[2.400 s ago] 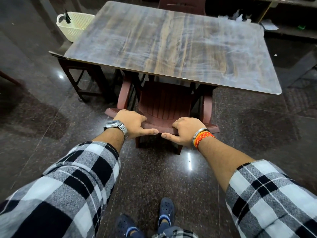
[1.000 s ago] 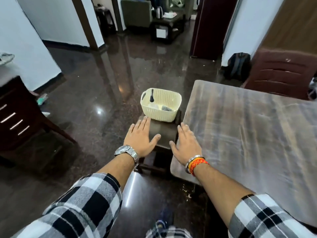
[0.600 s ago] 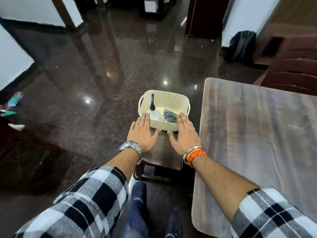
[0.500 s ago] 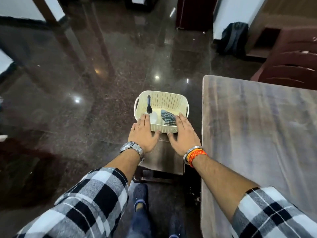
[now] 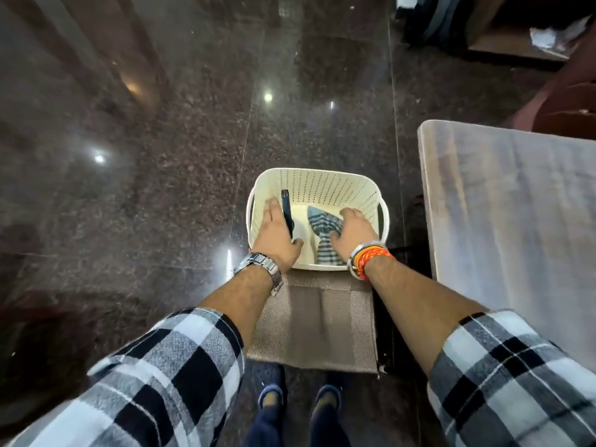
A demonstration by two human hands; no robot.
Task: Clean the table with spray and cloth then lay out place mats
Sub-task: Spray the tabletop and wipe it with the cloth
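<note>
- The left hand (image 5: 276,235) reaches into the cream perforated basket (image 5: 325,185), fingers spread and loose beside the black trigger head of the spray bottle (image 5: 287,211); its grip is apart and clamped on nothing.
- The right hand (image 5: 353,230) lies on the blue striped cloth (image 5: 322,229) inside the basket, fingers curved over it; whether that grip has closed on the cloth cannot be told.
- The cloth sits at 3 o'clock of the spray bottle, between the two hands.
- The basket rests on a small stool, with brown woven place mats (image 5: 314,327) at its 6 o'clock side.
- The grey wood-grain counter (image 5: 509,221) stands at 3 o'clock of the basket.
- Dark polished granite floor (image 5: 161,140) with light reflections spreads all around.
</note>
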